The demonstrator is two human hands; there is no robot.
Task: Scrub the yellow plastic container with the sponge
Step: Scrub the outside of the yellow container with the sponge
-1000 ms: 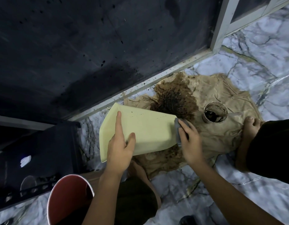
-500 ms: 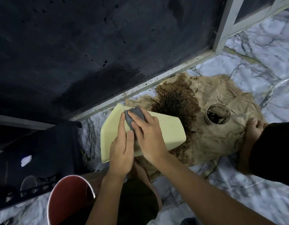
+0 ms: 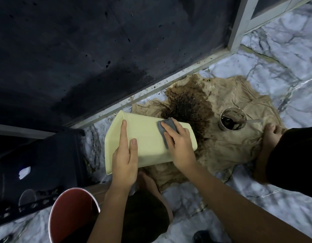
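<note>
A red bucket sits low at the left. Above it, the left hand grips the yellow plastic container near its open rim, index finger stretched along the side. The container lies tilted over a stained brown cloth. The right hand presses a grey sponge flat against its upper side, toward the base. Further right, a muddy cup stands on the cloth.
</note>
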